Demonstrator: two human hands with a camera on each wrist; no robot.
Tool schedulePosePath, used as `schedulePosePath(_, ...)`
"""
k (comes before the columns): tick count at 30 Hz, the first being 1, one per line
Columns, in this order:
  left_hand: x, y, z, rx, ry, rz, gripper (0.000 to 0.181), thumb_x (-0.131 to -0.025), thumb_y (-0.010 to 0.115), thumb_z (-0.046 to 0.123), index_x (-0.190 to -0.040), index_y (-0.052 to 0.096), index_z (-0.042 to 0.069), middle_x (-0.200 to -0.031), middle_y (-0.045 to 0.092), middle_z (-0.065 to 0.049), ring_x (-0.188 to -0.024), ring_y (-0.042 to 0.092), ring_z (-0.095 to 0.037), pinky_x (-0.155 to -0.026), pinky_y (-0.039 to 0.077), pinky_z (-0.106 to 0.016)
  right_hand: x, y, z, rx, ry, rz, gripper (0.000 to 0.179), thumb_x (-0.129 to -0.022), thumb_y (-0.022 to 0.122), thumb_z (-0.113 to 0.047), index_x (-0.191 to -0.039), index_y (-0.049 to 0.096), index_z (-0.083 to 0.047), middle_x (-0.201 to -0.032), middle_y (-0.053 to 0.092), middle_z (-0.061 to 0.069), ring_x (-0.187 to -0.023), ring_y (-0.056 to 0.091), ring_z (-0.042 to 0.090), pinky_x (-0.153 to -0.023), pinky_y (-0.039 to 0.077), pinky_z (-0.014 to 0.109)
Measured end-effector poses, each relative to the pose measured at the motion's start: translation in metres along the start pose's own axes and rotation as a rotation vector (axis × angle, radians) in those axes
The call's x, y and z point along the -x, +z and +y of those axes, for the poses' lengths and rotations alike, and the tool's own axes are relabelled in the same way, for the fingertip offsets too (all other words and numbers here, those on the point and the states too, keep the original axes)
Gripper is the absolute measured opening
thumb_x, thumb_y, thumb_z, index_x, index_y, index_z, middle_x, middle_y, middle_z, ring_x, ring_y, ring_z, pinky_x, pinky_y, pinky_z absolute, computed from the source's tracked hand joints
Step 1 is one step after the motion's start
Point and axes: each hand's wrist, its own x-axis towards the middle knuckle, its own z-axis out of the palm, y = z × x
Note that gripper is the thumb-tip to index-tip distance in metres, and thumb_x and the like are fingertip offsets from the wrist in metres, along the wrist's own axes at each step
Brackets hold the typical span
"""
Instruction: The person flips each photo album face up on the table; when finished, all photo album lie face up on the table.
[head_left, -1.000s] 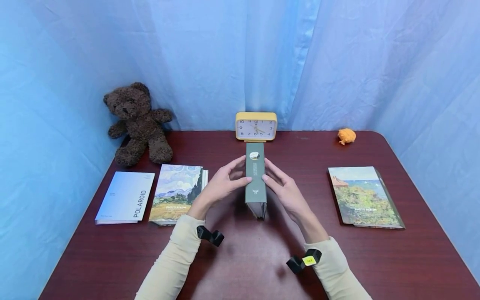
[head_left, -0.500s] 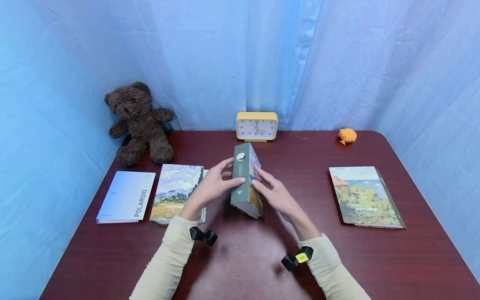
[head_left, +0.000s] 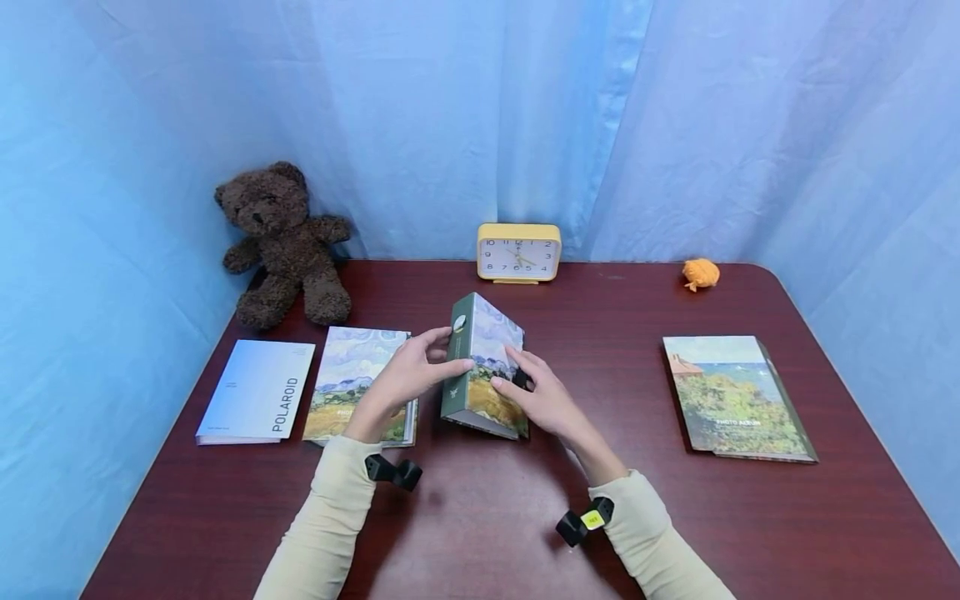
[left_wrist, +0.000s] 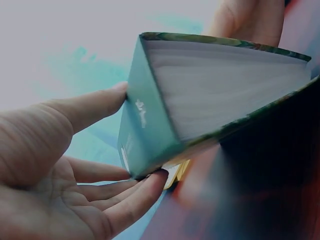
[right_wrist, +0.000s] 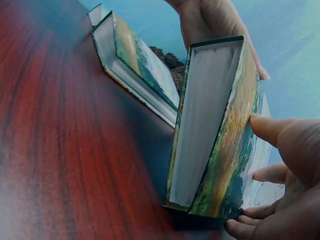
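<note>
In the head view a thick photo album (head_left: 487,367) with a dark green spine and a painted landscape cover stands tilted at the table's middle, spine raised to the left. My left hand (head_left: 408,371) grips it across the spine, thumb at the front cover's edge and fingers underneath on the back side. My right hand (head_left: 543,396) rests its thumb and fingertips on the painted cover towards the fore edge. White page edges (left_wrist: 225,85) show between the covers in the left wrist view. The right wrist view shows the right fingertips lying along the cover (right_wrist: 225,145).
A second landscape photo album (head_left: 352,358) lies just left of my left hand, beside a blue-white POLAROID album (head_left: 255,392). Another photo album (head_left: 738,396) lies on the right. A brown teddy bear (head_left: 281,242), yellow clock (head_left: 517,252) and small orange object (head_left: 701,273) are farther back.
The album has tipped over to the left from standing spine-up, so its painted front cover now faces up more. Both hands have shifted left with it; the right thumb has moved from spine to cover.
</note>
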Motion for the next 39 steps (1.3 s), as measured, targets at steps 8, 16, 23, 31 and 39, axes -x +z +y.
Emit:
schedulePosePath(8, 0.004, -0.005, -0.013, 0.008, 0.019, -0.069, 0.077, -0.085, 0.071, 0.04, -0.149, 0.034, 0.022, -0.137, 0.054, -0.014, -0.126, 0.052, -0.027, -0.1, 0.046, -0.048, 0.0, 0.002, 0.006, 0.086, 0.023, 0.003, 0.072, -0.09, 0.061, -0.048, -0.151, 0.032, -0.022, -0.158, 0.017, 0.019, -0.14, 0.028, 0.041, -0.111, 0.027, 0.059)
schedulePosePath(16, 0.007, 0.004, -0.023, 0.048, 0.015, -0.059, 0.069, -0.089, 0.067, 0.035, -0.149, 0.034, 0.024, -0.148, 0.041, -0.015, -0.133, 0.045, -0.028, -0.104, 0.043, -0.047, 0.003, 0.002, 0.009, 0.158, 0.024, -0.009, 0.074, -0.09, 0.06, -0.051, -0.152, 0.03, -0.023, -0.159, 0.011, 0.017, -0.144, 0.018, 0.041, -0.11, 0.024, 0.063)
schedulePosePath(23, 0.007, 0.01, -0.03, -0.015, 0.039, -0.017, 0.065, -0.093, 0.063, 0.029, -0.15, 0.034, 0.017, -0.137, 0.053, -0.019, -0.127, 0.051, -0.029, -0.1, 0.046, -0.047, 0.005, 0.006, 0.011, 0.207, -0.013, 0.004, 0.076, -0.089, 0.062, -0.049, -0.151, 0.03, -0.019, -0.159, 0.01, 0.018, -0.143, 0.021, 0.04, -0.108, 0.028, 0.061)
schedulePosePath(31, 0.005, 0.013, -0.034, -0.097, 0.033, 0.015, 0.063, -0.093, 0.061, 0.025, -0.149, 0.034, 0.013, -0.141, 0.048, -0.019, -0.127, 0.051, -0.03, -0.103, 0.043, -0.046, 0.008, 0.01, 0.011, 0.238, -0.038, 0.034, 0.075, -0.089, 0.065, -0.044, -0.15, 0.033, -0.017, -0.159, 0.011, 0.018, -0.143, 0.023, 0.039, -0.109, 0.03, 0.058)
schedulePosePath(39, 0.004, 0.015, -0.033, -0.215, 0.027, 0.025, 0.062, -0.095, 0.059, 0.025, -0.149, 0.033, 0.012, -0.134, 0.056, -0.018, -0.127, 0.049, -0.032, -0.105, 0.04, -0.047, 0.006, 0.013, 0.016, 0.258, -0.046, 0.051, 0.075, -0.088, 0.065, -0.045, -0.15, 0.033, -0.016, -0.159, 0.009, 0.018, -0.143, 0.021, 0.04, -0.109, 0.03, 0.059)
